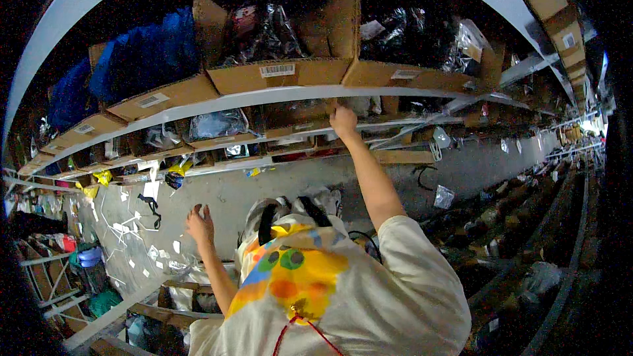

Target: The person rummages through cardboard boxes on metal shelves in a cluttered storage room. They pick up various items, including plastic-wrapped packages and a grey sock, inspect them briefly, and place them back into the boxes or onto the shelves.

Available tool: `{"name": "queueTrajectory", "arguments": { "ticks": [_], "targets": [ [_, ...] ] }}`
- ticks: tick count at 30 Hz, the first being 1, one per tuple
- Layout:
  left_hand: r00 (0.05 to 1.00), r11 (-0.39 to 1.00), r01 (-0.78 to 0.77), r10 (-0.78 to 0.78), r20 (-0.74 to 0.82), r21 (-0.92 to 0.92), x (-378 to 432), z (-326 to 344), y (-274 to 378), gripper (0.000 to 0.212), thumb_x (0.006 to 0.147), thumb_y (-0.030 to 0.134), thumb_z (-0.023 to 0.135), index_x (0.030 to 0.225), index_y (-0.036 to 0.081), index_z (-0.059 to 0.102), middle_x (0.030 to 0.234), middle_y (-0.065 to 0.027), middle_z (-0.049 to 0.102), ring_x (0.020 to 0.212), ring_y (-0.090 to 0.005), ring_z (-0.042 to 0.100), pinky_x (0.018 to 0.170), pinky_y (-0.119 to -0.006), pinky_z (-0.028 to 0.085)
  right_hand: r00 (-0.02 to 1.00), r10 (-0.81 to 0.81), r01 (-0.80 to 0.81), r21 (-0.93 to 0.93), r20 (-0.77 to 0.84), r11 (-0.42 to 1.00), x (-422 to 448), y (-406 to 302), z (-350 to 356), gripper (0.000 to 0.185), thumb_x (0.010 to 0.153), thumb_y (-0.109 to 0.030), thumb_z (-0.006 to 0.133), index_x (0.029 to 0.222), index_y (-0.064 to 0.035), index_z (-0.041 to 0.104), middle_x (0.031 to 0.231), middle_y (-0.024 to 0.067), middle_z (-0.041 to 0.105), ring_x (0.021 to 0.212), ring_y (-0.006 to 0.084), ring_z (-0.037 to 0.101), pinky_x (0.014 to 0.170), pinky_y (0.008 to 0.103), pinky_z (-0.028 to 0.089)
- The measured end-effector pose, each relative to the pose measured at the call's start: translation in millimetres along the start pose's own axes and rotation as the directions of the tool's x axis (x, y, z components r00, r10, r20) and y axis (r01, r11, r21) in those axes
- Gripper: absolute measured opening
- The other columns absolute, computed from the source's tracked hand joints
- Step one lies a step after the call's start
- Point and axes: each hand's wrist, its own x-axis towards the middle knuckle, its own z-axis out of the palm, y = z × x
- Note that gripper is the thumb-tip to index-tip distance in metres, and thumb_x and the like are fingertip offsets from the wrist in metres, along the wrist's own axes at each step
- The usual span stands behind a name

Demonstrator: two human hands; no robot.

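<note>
My right hand (343,120) reaches to the shelving ahead, its fingers at the edge of an open cardboard box (296,113) below the white shelf beam (277,95). Whether the fingers grip the box's edge cannot be told. My left hand (200,223) hangs over the grey floor at the left of my body, fingers apart, with nothing in it. On the level above, cardboard boxes (316,73) with barcode labels hold goods in clear plastic bags (277,34). Blue plastic-wrapped goods (148,54) fill the boxes at the upper left.
White paper scraps (123,227) and a black strap (151,207) lie on the floor at the left. A clear plastic bag (444,197) lies at the right. More filled racks stand behind me, with a metal rail (118,314) at the lower left.
</note>
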Motion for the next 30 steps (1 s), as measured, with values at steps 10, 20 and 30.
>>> {"name": "queueTrajectory", "arguments": {
  "ticks": [10,20,30],
  "targets": [
    [0.800,0.613,-0.519,0.594,-0.085,-0.595,16.5,15.0,212.6,0.060,0.078,0.021,0.053,0.122,-0.006,0.023,0.123,-0.0247,0.031,0.115,-0.0338,0.030,0.096,-0.035,0.025,0.990,-0.123,0.132,0.140,-0.070,0.981,13.7,6.5,1.5,0.043,0.079,-0.040,0.047,0.075,0.0022,0.056,0.060,0.0173,0.054,0.057,0.0327,0.053,0.054,0.0415,0.044],
    [0.869,0.759,-0.416,0.494,0.026,-0.501,69.7,100.0,291.2,0.090,0.058,0.014,0.059,0.122,-0.016,0.002,0.128,-0.0321,0.007,0.120,-0.0424,0.010,0.100,-0.041,0.010,0.956,-0.256,0.260,0.010,-0.144,0.966,10.9,34.1,31.2,0.030,0.078,-0.020,0.055,0.061,0.0040,0.049,0.052,0.0147,0.044,0.046,0.0242,0.046,0.046,0.0355,0.036],
    [0.874,0.483,-0.426,0.437,-0.211,-0.765,19.7,1.3,214.7,0.053,0.071,0.017,0.052,0.117,-0.003,0.036,0.108,-0.0228,0.047,0.102,-0.0325,0.045,0.090,-0.037,0.035,0.988,0.006,0.014,0.134,-0.153,0.991,-16.1,-9.8,-49.0,0.048,0.079,-0.042,0.047,0.082,0.0057,0.053,0.070,0.0208,0.054,0.063,0.0357,0.052,0.055,0.0416,0.043]
  ]
}}
